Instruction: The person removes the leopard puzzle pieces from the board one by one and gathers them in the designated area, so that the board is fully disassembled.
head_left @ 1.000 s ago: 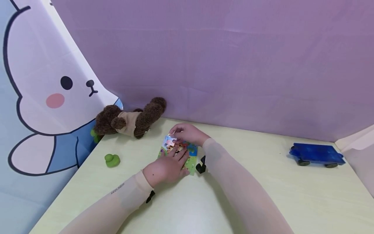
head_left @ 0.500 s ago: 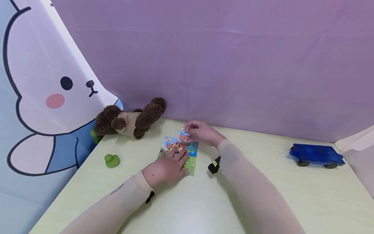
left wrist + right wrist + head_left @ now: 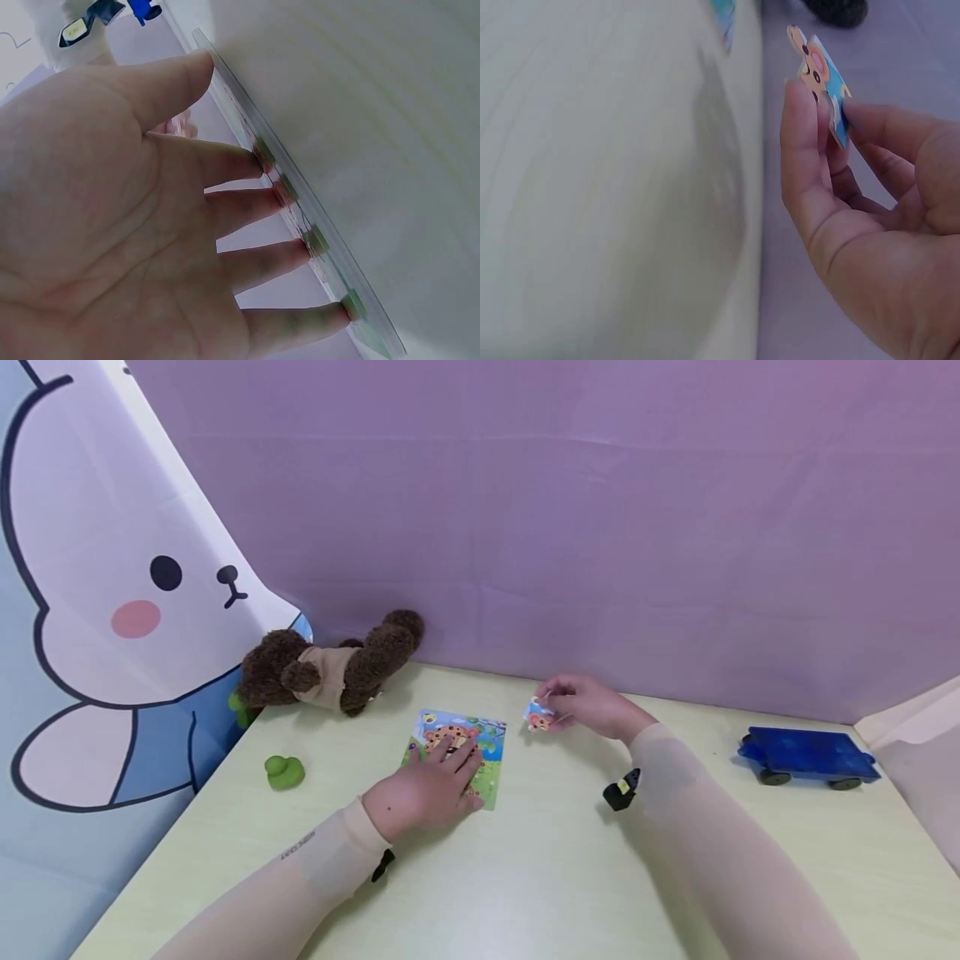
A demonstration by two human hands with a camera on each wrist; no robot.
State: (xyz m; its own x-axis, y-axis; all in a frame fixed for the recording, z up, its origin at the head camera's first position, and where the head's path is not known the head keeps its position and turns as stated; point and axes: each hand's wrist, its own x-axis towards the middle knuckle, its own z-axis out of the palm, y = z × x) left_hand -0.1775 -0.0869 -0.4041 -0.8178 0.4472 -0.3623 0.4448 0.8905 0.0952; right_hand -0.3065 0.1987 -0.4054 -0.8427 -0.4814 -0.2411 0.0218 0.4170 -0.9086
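A jigsaw puzzle (image 3: 489, 777) with a spotted cartoon animal lies flat on the table, in the middle of the head view. My left hand (image 3: 431, 789) rests on it with straight, spread fingers; in the left wrist view the fingertips (image 3: 307, 247) touch the puzzle's face near its edge. To the right of the puzzle, my right hand (image 3: 588, 703) pinches a puzzle piece (image 3: 537, 717) between thumb and fingers, above the table. The right wrist view shows this puzzle piece (image 3: 825, 75) tilted, with an orange cartoon face on blue. Part of the puzzle is hidden under the left hand.
A brown plush toy (image 3: 330, 668) lies at the back left against the wall. A green toy duck (image 3: 285, 772) sits left of the puzzle. On the far right stands a blue toy cart (image 3: 808, 754) with black wheels. A purple cloth (image 3: 570, 543) hangs behind the table.
My right hand has lifted the piece off the top of the puzzle and carried it to the right. The left hand has stayed on the puzzle.
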